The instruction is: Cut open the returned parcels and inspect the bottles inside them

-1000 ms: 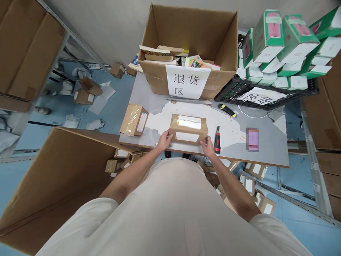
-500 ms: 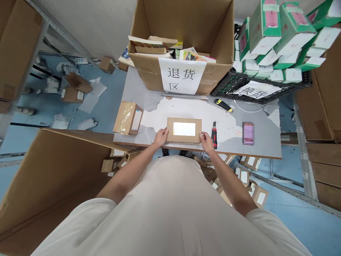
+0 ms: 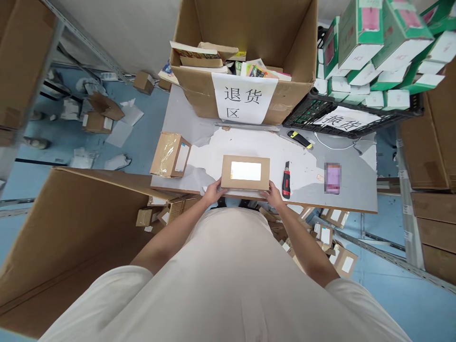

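Observation:
A small brown cardboard box point(image 3: 245, 184) with a white label on top is held near the front edge of the table point(image 3: 352, 190). My left hand point(image 3: 213, 192) grips its lower left corner, and my right hand point(image 3: 273, 194) has its lower right corner, fingers partly under it. To the right of the box lies a red and black utility knife point(image 3: 286, 180), its blade pointing away from me. A taped cardboard box point(image 3: 171, 154) with a white label stands on the table's left side.
A large carton of books point(image 3: 192, 102) stands at the back, beside a black crate point(image 3: 302, 111) of green and white boxes point(image 3: 359, 45). A yellow and black cutter point(image 3: 299, 139) and a blurred pink phone-like item point(image 3: 332, 178) lie right. A big open carton point(image 3: 89, 228) is at left.
Both hands have slid from the box's sides to its lower front corners, closer to me. The box looks slightly raised or tilted; the view has shifted a little.

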`<state>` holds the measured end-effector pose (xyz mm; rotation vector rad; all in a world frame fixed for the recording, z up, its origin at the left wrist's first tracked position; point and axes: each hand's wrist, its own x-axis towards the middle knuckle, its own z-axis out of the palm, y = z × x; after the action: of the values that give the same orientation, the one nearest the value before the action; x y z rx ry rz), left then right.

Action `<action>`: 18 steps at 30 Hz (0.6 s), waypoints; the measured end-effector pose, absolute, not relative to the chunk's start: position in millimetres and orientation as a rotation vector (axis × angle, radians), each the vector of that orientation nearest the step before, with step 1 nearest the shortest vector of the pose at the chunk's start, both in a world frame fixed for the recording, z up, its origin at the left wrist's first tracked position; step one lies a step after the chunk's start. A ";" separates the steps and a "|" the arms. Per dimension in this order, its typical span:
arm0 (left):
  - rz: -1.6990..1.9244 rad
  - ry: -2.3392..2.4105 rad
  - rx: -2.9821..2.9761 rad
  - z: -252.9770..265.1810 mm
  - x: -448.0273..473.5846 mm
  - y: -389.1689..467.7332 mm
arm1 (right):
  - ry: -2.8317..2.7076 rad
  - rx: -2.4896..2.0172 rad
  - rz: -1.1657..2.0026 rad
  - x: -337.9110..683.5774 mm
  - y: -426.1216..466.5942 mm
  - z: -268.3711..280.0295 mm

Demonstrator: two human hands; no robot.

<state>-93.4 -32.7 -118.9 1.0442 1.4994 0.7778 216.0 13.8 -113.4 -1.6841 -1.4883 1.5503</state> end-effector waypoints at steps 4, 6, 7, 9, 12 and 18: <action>0.775 1.517 1.114 -108.2 -91.0 -28.2 | -1.487 -1.671 1.503 207.1 15.1 -99.9; 0.771 1.548 1.190 -95.5 -93.4 -23.4 | -1.546 -1.677 1.466 207.2 19.6 -86.5; 0.761 1.574 1.236 -87.7 -94.8 -19.9 | -1.603 -1.686 1.429 208.0 23.3 -78.6; 0.718 1.655 1.326 -71.1 -96.6 -10.7 | -1.760 -1.716 1.299 209.1 33.4 -62.0; 0.626 1.812 1.385 -50.7 -94.9 7.6 | -1.962 -1.792 1.105 206.8 51.5 -41.6; 0.561 1.964 1.331 -41.8 -89.0 43.0 | -1.951 -1.942 1.136 195.3 79.7 -31.0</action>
<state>-89.0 43.0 -41.8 1.3311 1.9640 0.5610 195.3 79.7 -31.0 -1.9425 -1.9508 1.1362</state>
